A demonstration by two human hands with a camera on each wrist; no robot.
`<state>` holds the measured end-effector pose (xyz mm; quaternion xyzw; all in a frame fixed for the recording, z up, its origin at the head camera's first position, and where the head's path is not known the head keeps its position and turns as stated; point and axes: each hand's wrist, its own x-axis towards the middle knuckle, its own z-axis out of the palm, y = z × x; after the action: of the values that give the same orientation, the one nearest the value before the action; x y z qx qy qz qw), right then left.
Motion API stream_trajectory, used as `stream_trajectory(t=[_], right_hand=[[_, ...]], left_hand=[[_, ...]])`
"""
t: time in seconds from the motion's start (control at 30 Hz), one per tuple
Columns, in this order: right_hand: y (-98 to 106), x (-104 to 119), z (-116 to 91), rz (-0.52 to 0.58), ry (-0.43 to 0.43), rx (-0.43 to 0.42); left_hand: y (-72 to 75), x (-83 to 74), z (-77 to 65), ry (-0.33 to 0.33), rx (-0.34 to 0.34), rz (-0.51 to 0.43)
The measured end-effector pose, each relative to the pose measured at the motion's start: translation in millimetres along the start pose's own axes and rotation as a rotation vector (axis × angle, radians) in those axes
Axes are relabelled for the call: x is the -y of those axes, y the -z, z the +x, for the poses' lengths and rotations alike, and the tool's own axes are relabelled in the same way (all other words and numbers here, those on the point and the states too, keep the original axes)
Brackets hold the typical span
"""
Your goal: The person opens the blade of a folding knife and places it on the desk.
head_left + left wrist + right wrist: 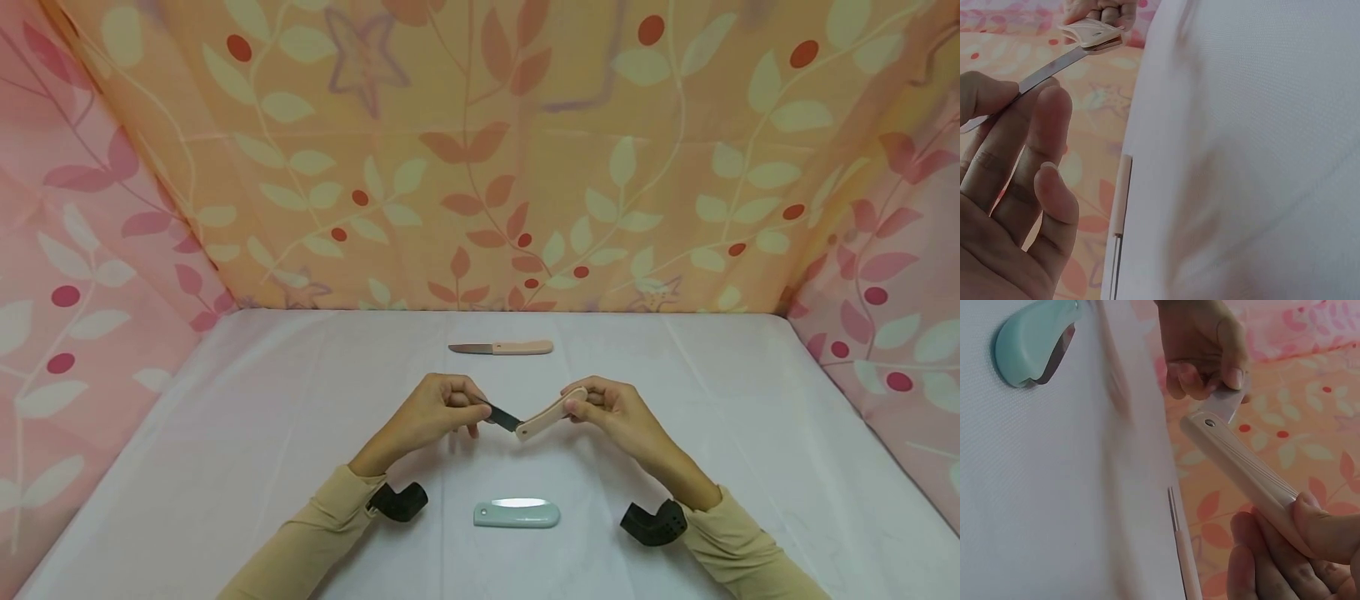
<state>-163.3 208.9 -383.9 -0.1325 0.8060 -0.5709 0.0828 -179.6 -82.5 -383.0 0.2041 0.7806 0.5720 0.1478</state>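
A folding knife with a beige handle (551, 415) is held above the table between both hands, its blade (504, 417) partly swung out at an angle. My left hand (442, 408) pinches the blade between thumb and fingers. The handle's far end is gripped by my right hand (611, 412). In the right wrist view the handle (1244, 481) shows a rivet by the pivot, and the blade (1225, 403) runs into the left hand's pinch. From the left wrist, the blade (1054, 69) passes under the thumb.
Behind the hands lies another beige folding knife (521, 347), unfolded on the white tabletop (225, 400). A mint-green folding knife (517, 515), folded, lies in front of them. Patterned cloth (480, 167) walls the back and sides. Black wrist cameras (401, 502) sit at both cuffs.
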Motion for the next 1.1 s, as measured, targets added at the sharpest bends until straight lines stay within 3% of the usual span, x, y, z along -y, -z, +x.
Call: stream_trajectory(t=[0.37, 0.9, 1.1], right_hand=[[-0.9, 0.6, 1.0, 0.127, 0.058, -0.101], [-3.6, 2.2, 1.3, 0.197, 0.047, -0.228], [-5.6, 1.2, 1.8, 0.278, 0.011, -0.263]], left_hand=[[0.2, 0.4, 0.8, 0.007, -0.070, -0.032], [-2.6, 2.2, 1.2, 0.023, -0.049, -0.029], [-3.9, 3.6, 1.2, 0.028, -0.033, -0.034]])
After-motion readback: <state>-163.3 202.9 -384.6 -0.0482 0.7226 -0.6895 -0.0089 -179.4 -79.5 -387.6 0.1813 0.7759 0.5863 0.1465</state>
